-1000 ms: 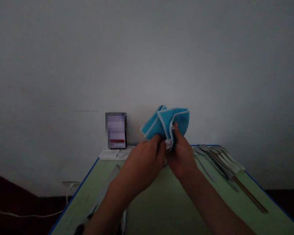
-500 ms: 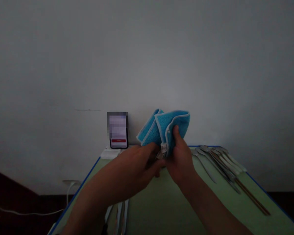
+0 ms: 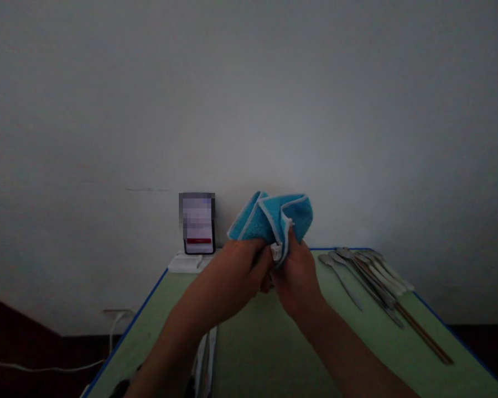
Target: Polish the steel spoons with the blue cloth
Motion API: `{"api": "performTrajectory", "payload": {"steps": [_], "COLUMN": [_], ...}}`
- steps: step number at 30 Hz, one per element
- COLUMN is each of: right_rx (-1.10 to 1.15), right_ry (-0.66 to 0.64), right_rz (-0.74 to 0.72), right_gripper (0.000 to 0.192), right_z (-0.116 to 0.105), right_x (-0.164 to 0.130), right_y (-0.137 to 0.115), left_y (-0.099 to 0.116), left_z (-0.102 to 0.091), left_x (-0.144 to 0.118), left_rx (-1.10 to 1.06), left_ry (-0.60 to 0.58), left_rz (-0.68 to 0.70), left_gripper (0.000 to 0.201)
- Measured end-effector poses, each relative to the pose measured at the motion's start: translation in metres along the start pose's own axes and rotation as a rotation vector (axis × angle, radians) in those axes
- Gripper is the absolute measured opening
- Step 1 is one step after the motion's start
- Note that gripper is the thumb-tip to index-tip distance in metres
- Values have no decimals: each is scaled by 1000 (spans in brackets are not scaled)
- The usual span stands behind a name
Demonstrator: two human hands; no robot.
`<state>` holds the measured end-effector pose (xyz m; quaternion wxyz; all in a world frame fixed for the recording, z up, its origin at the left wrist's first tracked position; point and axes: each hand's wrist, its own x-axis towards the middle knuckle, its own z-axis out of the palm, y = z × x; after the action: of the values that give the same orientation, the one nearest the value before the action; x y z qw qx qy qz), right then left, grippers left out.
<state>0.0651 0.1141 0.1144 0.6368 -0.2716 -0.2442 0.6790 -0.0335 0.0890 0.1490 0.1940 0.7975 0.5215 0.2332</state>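
Above the table (image 3: 265, 348), cloth (image 3: 251, 225) fans upward from the right hand (image 3: 299, 277) clamped on it, left hand (image 3: 239, 270) touching below, its grip unclear.

The cloth (image 3: 269, 221) was blue with white edging and a white label (image 3: 276, 252). At nine o'clock from it, the phone (image 3: 199, 226) was black-framed, its screen (image 3: 200, 221) pale lilac with a red bar (image 3: 199, 241). At four o'clock, the spoons (image 3: 345, 254) were silver-grey and the chopsticks (image 3: 424, 333) brown. The tabletop (image 3: 257, 342) was green, rimmed in blue, the cable (image 3: 45, 369) at eight o'clock white.
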Motion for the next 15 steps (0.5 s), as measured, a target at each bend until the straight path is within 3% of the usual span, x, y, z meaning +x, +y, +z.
{"api": "performTrajectory", "payload": {"steps": [6, 8, 15], "right_rx": [56, 124, 205], "right_ry": [9, 71, 27], "right_rz": [-34, -34, -136], "right_gripper": [28, 25, 14], "right_z": [-9, -14, -29], "right_x": [21, 32, 51], "right_y": [-9, -21, -63], "left_y": [8, 9, 4], "left_z": [7, 8, -9], "left_x": [1, 0, -5], "left_rx": [154, 174, 63], "left_ry": [29, -7, -183], "left_rz": [32, 67, 90], "left_gripper": [35, 36, 37]}}
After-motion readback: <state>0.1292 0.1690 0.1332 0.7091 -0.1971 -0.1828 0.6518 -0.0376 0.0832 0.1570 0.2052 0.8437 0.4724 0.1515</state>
